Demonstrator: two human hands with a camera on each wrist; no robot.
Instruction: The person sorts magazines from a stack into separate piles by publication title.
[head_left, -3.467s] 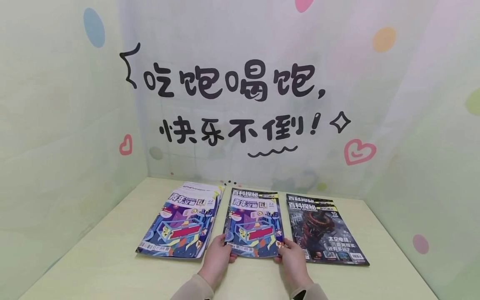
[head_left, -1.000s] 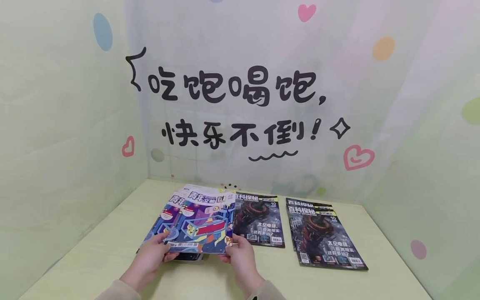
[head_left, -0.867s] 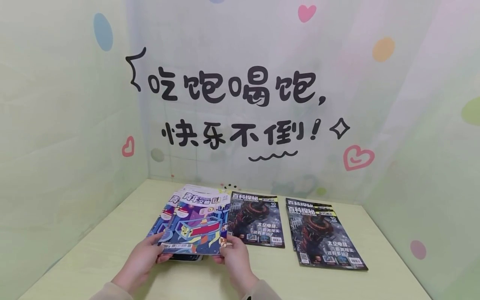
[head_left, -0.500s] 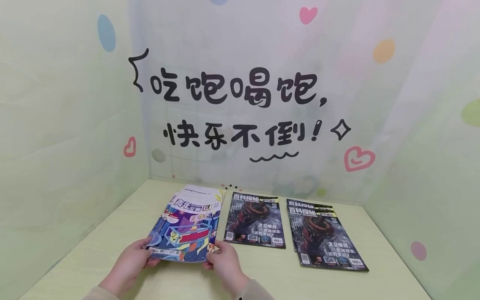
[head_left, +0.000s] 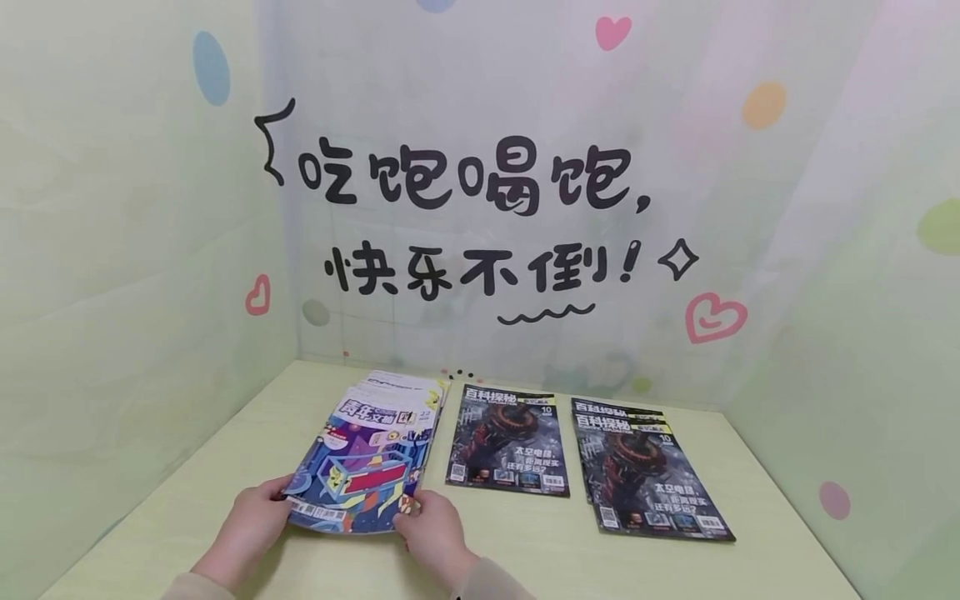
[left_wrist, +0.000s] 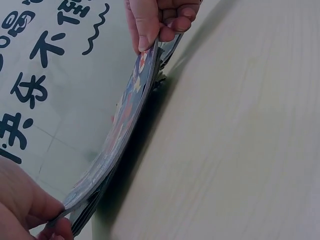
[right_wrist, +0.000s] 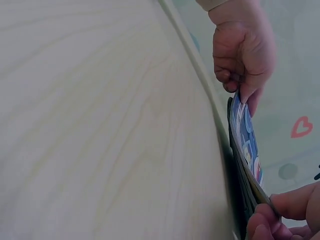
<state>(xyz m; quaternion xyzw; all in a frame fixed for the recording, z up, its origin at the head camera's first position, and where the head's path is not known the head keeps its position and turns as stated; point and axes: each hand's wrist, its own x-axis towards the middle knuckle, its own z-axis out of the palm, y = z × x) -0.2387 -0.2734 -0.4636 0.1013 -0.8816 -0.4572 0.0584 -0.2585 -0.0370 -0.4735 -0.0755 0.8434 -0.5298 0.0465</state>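
Observation:
A purple-blue youth magazine [head_left: 360, 479] with a white title band lies over the left pile of magazines [head_left: 397, 381], its near edge bowed. My left hand [head_left: 251, 521] pinches its near left corner between thumb and fingers. At the near right corner, my right hand [head_left: 435, 533] does the same. From the left wrist view, the magazine [left_wrist: 127, 107] curves between both hands, with more magazines underneath. The right wrist view has the right-hand fingers [right_wrist: 295, 202] gripping its edge, close over the pile's layered edges [right_wrist: 242, 192].
A dark science magazine [head_left: 510, 442] lies in the middle of the pale wooden table [head_left: 600, 571]. To its right, two similar dark magazines [head_left: 652, 475] overlap, slightly offset. Fabric walls [head_left: 465, 350] with printed lettering and coloured spots enclose the back and sides.
Both hands have carried the purple-blue magazine leftward from the middle spot onto the left pile, then drawn it slightly nearer. The dark magazine that was under it in the middle is uncovered.

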